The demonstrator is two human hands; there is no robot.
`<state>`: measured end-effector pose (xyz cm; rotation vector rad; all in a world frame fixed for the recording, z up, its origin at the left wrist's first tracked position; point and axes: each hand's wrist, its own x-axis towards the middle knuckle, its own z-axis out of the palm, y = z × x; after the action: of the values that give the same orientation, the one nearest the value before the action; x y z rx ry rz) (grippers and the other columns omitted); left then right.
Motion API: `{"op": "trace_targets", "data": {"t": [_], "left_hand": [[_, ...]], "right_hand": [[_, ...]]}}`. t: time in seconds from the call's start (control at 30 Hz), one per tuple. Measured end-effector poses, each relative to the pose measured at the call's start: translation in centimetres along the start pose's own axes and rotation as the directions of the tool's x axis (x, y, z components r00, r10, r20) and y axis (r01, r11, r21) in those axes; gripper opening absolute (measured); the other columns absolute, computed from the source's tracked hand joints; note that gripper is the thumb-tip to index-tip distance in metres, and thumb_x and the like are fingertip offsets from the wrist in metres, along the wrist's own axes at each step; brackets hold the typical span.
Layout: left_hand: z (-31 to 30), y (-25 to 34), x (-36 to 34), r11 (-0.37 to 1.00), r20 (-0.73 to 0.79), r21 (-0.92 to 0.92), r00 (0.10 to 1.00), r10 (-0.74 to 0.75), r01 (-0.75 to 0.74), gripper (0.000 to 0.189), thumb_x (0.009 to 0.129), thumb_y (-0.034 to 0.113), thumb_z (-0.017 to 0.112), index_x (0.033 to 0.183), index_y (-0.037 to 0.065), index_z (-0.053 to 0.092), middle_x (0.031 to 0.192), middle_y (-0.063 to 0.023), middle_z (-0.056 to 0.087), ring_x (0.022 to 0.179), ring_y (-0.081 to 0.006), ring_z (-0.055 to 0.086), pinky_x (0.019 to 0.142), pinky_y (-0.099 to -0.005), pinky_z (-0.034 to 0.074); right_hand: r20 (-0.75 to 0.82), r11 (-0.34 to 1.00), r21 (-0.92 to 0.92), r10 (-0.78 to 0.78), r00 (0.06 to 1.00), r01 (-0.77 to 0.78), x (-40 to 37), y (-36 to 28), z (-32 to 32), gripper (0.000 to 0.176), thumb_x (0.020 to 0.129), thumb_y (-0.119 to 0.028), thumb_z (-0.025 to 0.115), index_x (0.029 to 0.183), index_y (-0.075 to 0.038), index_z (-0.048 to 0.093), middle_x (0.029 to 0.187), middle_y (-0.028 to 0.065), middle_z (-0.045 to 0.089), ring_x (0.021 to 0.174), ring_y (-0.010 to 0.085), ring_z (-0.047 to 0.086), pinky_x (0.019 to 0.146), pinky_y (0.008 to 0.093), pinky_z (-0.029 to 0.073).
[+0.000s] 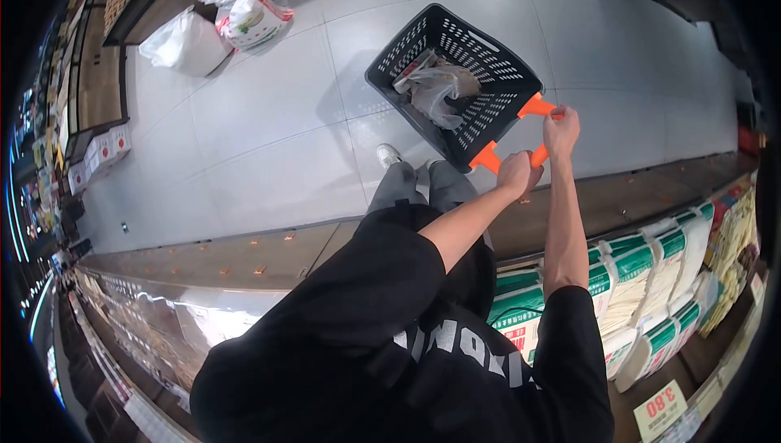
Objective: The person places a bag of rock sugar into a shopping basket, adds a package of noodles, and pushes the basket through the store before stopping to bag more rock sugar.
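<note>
A black perforated shopping basket with an orange handle is in front of my legs, tilted toward me. My left hand is closed around the nearer part of the handle. My right hand grips the handle farther up, close to the basket's right corner. Inside the basket lies a clear plastic bag with brownish contents that I cannot make out. Whether the basket rests on the floor or hangs from the handle is hard to tell.
White packages with green bands stack on the shelf at right, above a price tag reading 3.80. Two filled bags, one plain white and one with red print, stand on the tiled floor by a wooden display. White boxes sit farther left.
</note>
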<state>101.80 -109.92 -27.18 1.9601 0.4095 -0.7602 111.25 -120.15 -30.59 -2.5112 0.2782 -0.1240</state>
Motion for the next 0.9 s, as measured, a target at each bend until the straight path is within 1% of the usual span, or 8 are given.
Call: {"op": "trace_targets", "data": {"t": [0.27,0.4,0.47,0.53,0.6,0.67,0.83,0.9], "left_hand": [[-5.0,-4.2,2.2,0.994,-0.153,-0.11,0.988,-0.031,0.014,0.029,0.08,0.025,0.064,0.097,0.002,0.068,0.089,-0.0218,0.071,0.089,-0.0398,0.068,0.08,-0.0491,0.054],[-5.2,-5.5,3.2,0.989,-0.214,-0.15,0.976,-0.041,0.008,0.03,0.081,0.028,0.064,0.097,0.003,0.068,0.088,-0.0209,0.071,0.089,-0.039,0.068,0.08,-0.0485,0.054],[-5.1,-6.4,4.6,0.984,-0.212,-0.175,0.974,-0.08,0.043,0.031,0.082,0.029,0.064,0.098,0.003,0.069,0.09,-0.0209,0.071,0.09,-0.0385,0.069,0.081,-0.0481,0.054],[-6.0,-6.4,5.3,0.98,-0.228,-0.196,0.97,-0.088,0.043,0.032,0.082,0.03,0.064,0.1,0.003,0.069,0.091,-0.0208,0.072,0.091,-0.0379,0.069,0.081,-0.0477,0.055],[-6.7,-5.6,5.0,0.969,-0.206,-0.208,0.963,-0.174,0.131,0.031,0.082,0.027,0.065,0.099,0.002,0.07,0.095,-0.0195,0.073,0.093,-0.0363,0.07,0.085,-0.0462,0.055],[-7.8,-4.2,3.9,0.971,-0.233,-0.191,0.954,-0.187,0.143,0.031,0.082,0.027,0.065,0.099,0.002,0.071,0.096,-0.0194,0.073,0.094,-0.0356,0.07,0.085,-0.0457,0.055],[-10.3,-0.1,0.6,0.971,-0.228,-0.103,0.945,-0.236,0.218,0.031,0.082,0.029,0.063,0.097,0.004,0.073,0.097,-0.0205,0.072,0.093,-0.036,0.07,0.084,-0.0462,0.055],[-10.8,1.3,-1.1,0.968,-0.353,-0.135,0.903,-0.245,0.21,0.028,0.081,0.027,0.063,0.094,0.004,0.073,0.094,-0.0198,0.073,0.09,-0.036,0.07,0.083,-0.0462,0.055]], "right_hand": [[0.231,0.983,-0.096,-0.131,0.964,0.156,1.3,-5.6,6.6,0.018,0.072,-0.002,0.06,0.089,-0.003,0.068,0.107,0.0136,0.067,0.107,0.0369,0.058,0.095,0.0438,0.047],[0.279,0.956,-0.091,-0.244,0.929,0.279,1.9,-6.4,8.8,0.019,0.072,-0.002,0.06,0.089,-0.004,0.069,0.108,0.0133,0.066,0.107,0.0366,0.058,0.095,0.0433,0.047],[0.38,0.961,-0.126,-0.182,0.907,0.246,2.4,-6.3,10.1,0.022,0.073,-0.004,0.059,0.092,-0.005,0.069,0.11,0.0139,0.066,0.108,0.0378,0.06,0.095,0.043,0.048],[0.404,0.948,-0.109,-0.233,0.885,0.299,3.4,-7.8,10.9,0.023,0.074,-0.003,0.059,0.093,-0.004,0.07,0.107,0.0138,0.068,0.104,0.0353,0.063,0.092,0.0412,0.049],[0.412,0.933,-0.071,-0.295,0.862,0.353,5.5,-8.1,10.9,0.023,0.075,-0.003,0.059,0.094,-0.003,0.07,0.104,0.0138,0.069,0.1,0.0328,0.065,0.088,0.0394,0.051],[0.66,0.994,0.098,-0.101,0.745,0.049,8.0,-8.3,10.6,0.017,0.079,-0.005,0.062,0.093,-0.002,0.072,0.088,0.0122,0.072,0.082,0.0239,0.067,0.078,0.0352,0.052],[0.648,0.981,0.174,-0.179,0.741,0.084,9.0,-10.7,7.3,0.016,0.082,-0.01,0.066,0.091,0.002,0.072,0.079,0.0124,0.071,0.074,0.0186,0.066,0.072,0.0329,0.052],[0.633,0.977,0.189,-0.198,0.749,0.098,8.6,-13.4,5.4,0.017,0.082,-0.012,0.067,0.089,0.002,0.072,0.081,0.0128,0.072,0.075,0.0199,0.067,0.073,0.0335,0.052]]}}
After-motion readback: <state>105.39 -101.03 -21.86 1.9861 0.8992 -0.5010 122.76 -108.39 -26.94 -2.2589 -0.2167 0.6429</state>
